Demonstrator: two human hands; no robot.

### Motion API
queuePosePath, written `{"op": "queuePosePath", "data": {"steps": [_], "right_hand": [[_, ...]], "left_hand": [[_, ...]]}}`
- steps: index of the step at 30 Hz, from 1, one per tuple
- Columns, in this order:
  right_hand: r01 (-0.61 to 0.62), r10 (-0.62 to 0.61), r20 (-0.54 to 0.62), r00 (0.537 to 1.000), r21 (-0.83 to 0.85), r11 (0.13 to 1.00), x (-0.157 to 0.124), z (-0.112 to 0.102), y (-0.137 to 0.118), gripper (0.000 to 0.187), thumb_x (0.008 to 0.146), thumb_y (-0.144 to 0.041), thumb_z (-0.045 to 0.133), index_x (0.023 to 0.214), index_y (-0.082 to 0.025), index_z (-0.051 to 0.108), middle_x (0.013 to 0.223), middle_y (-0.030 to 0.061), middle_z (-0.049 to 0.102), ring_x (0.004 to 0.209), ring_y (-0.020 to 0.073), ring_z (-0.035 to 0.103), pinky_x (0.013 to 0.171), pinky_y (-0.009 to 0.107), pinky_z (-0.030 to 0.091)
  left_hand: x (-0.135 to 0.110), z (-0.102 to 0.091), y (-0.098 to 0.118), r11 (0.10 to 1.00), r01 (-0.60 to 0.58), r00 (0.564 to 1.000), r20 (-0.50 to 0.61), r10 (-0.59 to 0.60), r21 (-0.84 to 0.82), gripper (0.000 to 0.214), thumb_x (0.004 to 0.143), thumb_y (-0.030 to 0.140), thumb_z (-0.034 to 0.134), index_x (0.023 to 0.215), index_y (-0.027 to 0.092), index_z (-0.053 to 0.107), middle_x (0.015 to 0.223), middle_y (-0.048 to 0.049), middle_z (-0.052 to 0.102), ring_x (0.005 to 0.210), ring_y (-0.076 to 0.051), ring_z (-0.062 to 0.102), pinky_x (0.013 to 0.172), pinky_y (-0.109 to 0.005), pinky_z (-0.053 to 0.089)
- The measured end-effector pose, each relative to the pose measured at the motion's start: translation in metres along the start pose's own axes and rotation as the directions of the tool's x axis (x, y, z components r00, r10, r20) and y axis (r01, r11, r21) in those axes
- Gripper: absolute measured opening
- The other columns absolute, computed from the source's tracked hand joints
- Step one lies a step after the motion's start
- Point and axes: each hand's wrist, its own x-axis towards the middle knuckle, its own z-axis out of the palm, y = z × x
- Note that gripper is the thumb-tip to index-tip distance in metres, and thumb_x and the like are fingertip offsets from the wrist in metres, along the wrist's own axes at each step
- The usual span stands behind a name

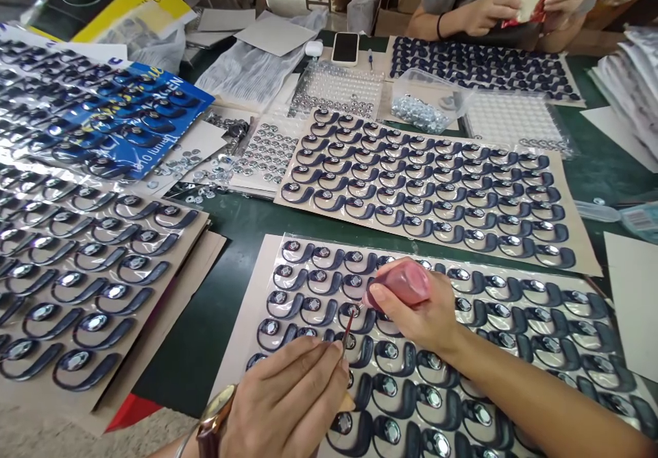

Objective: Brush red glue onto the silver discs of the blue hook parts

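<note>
My right hand (416, 310) is closed around a small pink squeeze bottle (404, 284), its tip pointing left and down at one dark ear-hook piece on the nearest cardboard sheet (247, 321). My left hand (290, 400), with a watch on the wrist, pinches a thin red stick (348, 328) whose tip meets the same piece. The sheet carries several rows of dark blue ear-hook parts with shiny round centres.
More sheets of the same parts lie ahead (576, 238) and to the left (190, 238). Trays and a bag of small silver discs (419, 112), a phone (345, 47) and a white case sit further back. Another person's hands (493, 9) hold a red packet at the far side.
</note>
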Motion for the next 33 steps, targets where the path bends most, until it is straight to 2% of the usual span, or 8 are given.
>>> {"op": "queuePosePath", "data": {"steps": [6,11,14,20,26,33], "right_hand": [[-0.012,0.012,0.016,1.0,-0.002,1.0,0.002,-0.001,-0.001,0.015,0.077,-0.033,0.06,0.08,-0.018,0.059,0.056,-0.0018,0.063,0.049,0.0131,0.06,0.05,0.025,0.051],[0.003,-0.002,0.033,0.999,-0.021,1.0,0.002,-0.004,-0.003,0.013,0.078,-0.031,0.058,0.075,-0.018,0.058,0.051,-0.0025,0.061,0.046,0.0125,0.058,0.049,0.025,0.05],[0.012,-0.011,0.02,1.0,-0.019,1.0,0.001,-0.004,-0.003,0.012,0.078,-0.03,0.058,0.076,-0.018,0.058,0.051,-0.0025,0.061,0.046,0.0124,0.058,0.049,0.025,0.05],[0.025,-0.025,0.011,1.0,-0.011,1.0,0.0,-0.003,-0.001,0.011,0.077,-0.029,0.06,0.076,-0.019,0.057,0.053,-0.0027,0.061,0.047,0.0115,0.058,0.048,0.023,0.049],[0.068,-0.068,0.01,0.998,0.004,0.998,-0.001,-0.001,-0.002,0.011,0.077,-0.03,0.06,0.078,-0.02,0.057,0.055,-0.0033,0.06,0.045,0.0102,0.056,0.045,0.022,0.048],[0.256,-0.255,-0.028,0.966,0.015,0.967,-0.002,0.002,-0.002,0.016,0.072,-0.026,0.066,0.079,-0.021,0.053,0.066,-0.0017,0.063,0.053,0.0117,0.06,0.046,0.023,0.049]], "left_hand": [[-0.001,-0.002,-0.006,0.999,-0.043,0.998,0.049,0.043,-0.005,0.034,0.091,0.017,0.033,0.106,0.003,0.061,0.109,-0.0146,0.063,0.106,-0.023,0.059,0.089,-0.038,0.051],[0.008,-0.006,-0.007,0.999,0.015,1.0,0.013,-0.015,-0.04,0.029,0.08,0.007,0.043,0.1,0.005,0.063,0.103,-0.0122,0.066,0.098,-0.02,0.062,0.088,-0.036,0.051],[0.014,-0.01,-0.009,0.998,0.011,1.0,0.001,-0.011,-0.062,0.03,0.075,0.004,0.045,0.098,0.005,0.064,0.1,-0.0116,0.067,0.094,-0.019,0.064,0.087,-0.035,0.052],[0.015,-0.012,-0.013,0.994,0.015,0.999,0.034,-0.012,-0.107,0.032,0.073,0.004,0.045,0.101,0.005,0.061,0.102,-0.0124,0.066,0.094,-0.019,0.063,0.088,-0.035,0.051],[0.015,-0.01,-0.019,0.957,0.167,0.984,-0.017,-0.176,-0.235,0.026,0.076,0.004,0.049,0.098,0.009,0.061,0.095,-0.0083,0.068,0.086,-0.016,0.065,0.085,-0.032,0.052],[0.013,-0.008,-0.031,0.861,0.364,0.92,-0.008,-0.393,-0.356,0.017,0.081,0.007,0.05,0.093,0.015,0.061,0.09,-0.0042,0.068,0.082,-0.014,0.065,0.084,-0.031,0.051]]}}
